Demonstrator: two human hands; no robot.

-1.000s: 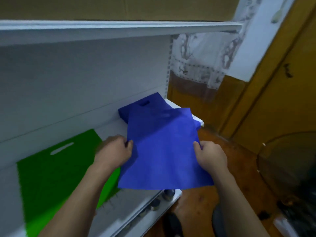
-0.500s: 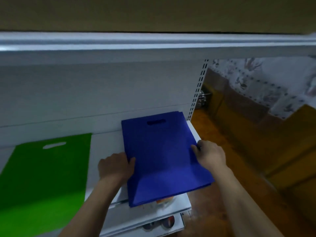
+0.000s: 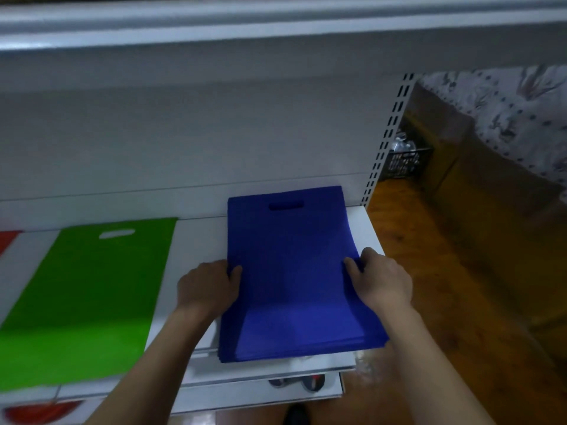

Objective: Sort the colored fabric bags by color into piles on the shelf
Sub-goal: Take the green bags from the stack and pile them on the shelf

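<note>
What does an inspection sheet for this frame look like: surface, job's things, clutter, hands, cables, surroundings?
Surface: white shelf, with another shelf above.
Job's things: blue pile at the right end, near edge hanging past the shelf front; green pile lying flat to its left, apart from it; a red bit at the far left edge, cut off by the frame.
Clutter: nothing seen on the shelf; small items on the lower shelf too blurred to name.
Hands: left hand pinches the blue pile's left edge; right hand pinches its right edge.
Cables: nothing seen.
Surroundings: wooden floor, slotted upright, dark basket behind it, patterned cloth upper right.
</note>
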